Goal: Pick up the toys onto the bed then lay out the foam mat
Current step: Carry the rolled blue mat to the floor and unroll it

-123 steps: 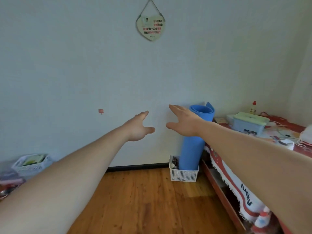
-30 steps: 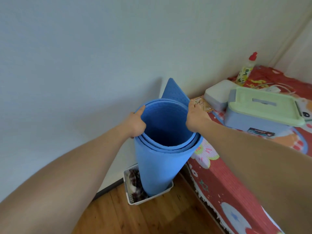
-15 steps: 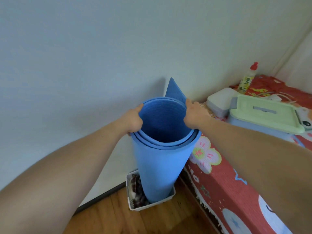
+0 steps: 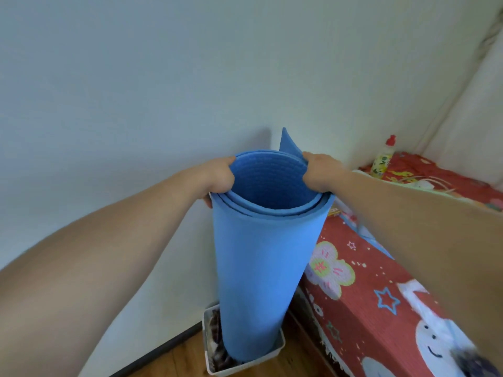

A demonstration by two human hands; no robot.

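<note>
Blue foam mat [image 4: 261,268] — rolled, upright in white basket [image 4: 272,355] | your left hand [image 4: 217,176] and right hand [image 4: 319,171] — fingers gripping its top rim

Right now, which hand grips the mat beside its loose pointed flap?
The right hand, on the bed-side rim of the mat; the left hand grips the opposite, wall-side rim.

Matt blue foam mat [image 4: 261,257], ribbed inside; white plastic basket [image 4: 245,367], glossy wood floor [image 4: 185,360], printed cloth bedcover [image 4: 381,289].

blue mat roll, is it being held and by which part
Yes: the left hand and right hand grip the top rim of the rolled foam mat on opposite sides.
</note>
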